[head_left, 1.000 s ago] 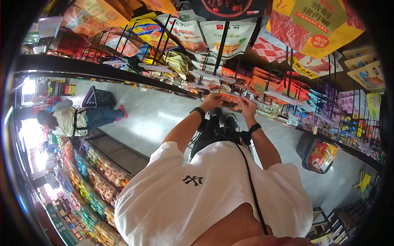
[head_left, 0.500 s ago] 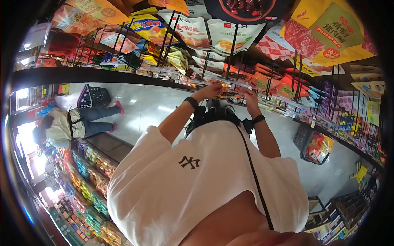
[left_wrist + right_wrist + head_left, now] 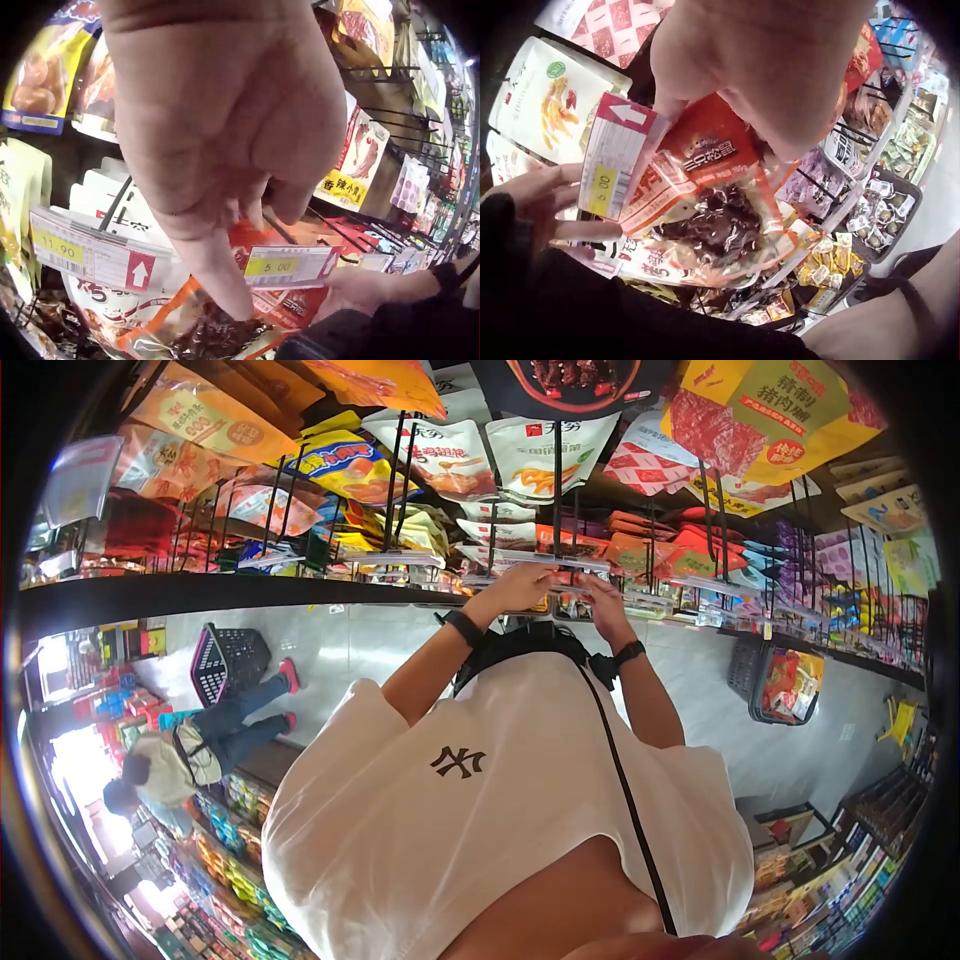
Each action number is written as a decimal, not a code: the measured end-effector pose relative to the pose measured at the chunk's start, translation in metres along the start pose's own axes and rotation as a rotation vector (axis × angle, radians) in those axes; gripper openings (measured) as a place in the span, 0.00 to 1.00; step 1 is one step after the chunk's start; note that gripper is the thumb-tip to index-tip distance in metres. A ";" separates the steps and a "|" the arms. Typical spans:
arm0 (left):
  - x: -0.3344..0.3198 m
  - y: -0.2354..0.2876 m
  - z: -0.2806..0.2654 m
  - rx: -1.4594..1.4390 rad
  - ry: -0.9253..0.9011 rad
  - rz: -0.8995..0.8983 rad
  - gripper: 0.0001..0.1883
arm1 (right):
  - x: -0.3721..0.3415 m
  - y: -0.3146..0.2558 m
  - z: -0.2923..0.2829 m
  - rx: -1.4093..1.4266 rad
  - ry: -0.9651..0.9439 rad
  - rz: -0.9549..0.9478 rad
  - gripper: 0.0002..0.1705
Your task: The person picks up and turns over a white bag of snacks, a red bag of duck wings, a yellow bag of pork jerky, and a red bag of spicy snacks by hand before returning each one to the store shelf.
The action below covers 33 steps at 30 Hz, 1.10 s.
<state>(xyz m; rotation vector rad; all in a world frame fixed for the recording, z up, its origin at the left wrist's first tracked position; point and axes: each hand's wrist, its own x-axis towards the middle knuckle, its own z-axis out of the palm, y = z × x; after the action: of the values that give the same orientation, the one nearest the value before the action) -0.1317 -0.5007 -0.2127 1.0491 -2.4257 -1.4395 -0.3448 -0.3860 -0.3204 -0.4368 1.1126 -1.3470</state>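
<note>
Both hands are at a rack of hanging snack bags, around an orange-and-clear snack bag [image 3: 712,217] with dark pieces inside. My right hand [image 3: 757,67] grips this bag near its red printed part. From the other side my left hand [image 3: 522,588] pinches its edge, the thumb lying across the front in the left wrist view. A price tag [image 3: 281,266] reading 5.00 stands between the hands and covers part of the bag. In the head view the right hand [image 3: 607,610] is just right of the left, and the bag is mostly hidden.
Metal hooks with price tags stick out around the hands, including one tag [image 3: 90,251] reading 11.90. White snack bags [image 3: 552,458] hang above. A filled shopping basket [image 3: 787,688] stands on the floor at right. Another person [image 3: 175,760] is in the aisle at left.
My hands stay together at the rack and have shifted slightly up toward the hooks. The orange bag showed between them earlier and is now mostly covered. The other person leans lower.
</note>
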 end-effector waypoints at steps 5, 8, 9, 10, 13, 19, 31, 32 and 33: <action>0.008 -0.007 0.001 0.010 -0.091 -0.033 0.15 | 0.002 -0.004 0.007 -0.087 0.092 0.064 0.15; 0.008 -0.002 -0.002 -0.024 -0.080 -0.060 0.14 | -0.002 -0.009 0.009 -0.088 0.096 0.030 0.14; 0.010 -0.005 -0.003 -0.030 -0.083 -0.053 0.14 | -0.002 -0.008 0.007 -0.093 0.076 0.021 0.14; 0.010 -0.008 -0.003 -0.037 -0.086 -0.049 0.15 | -0.002 -0.008 0.006 -0.068 0.056 -0.002 0.14; 0.007 -0.010 -0.002 -0.046 -0.090 -0.039 0.16 | -0.005 -0.009 0.005 -0.031 0.032 -0.031 0.14; 0.004 0.001 -0.008 -0.198 -0.086 -0.064 0.23 | -0.006 -0.029 0.018 -0.142 0.116 0.042 0.14; 0.017 -0.020 0.006 -0.044 -0.180 -0.101 0.39 | -0.006 -0.033 0.027 -0.307 0.191 -0.068 0.13; 0.018 -0.015 0.003 -0.060 -0.192 -0.094 0.40 | -0.006 -0.032 0.027 -0.334 0.196 -0.105 0.13; 0.020 -0.014 0.002 -0.076 -0.203 -0.087 0.41 | -0.005 -0.029 0.026 -0.362 0.200 -0.142 0.13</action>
<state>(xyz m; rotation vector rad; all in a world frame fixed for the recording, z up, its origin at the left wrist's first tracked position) -0.1406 -0.5157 -0.2302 1.0508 -2.4629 -1.7310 -0.3383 -0.3971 -0.2831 -0.6648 1.5260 -1.3345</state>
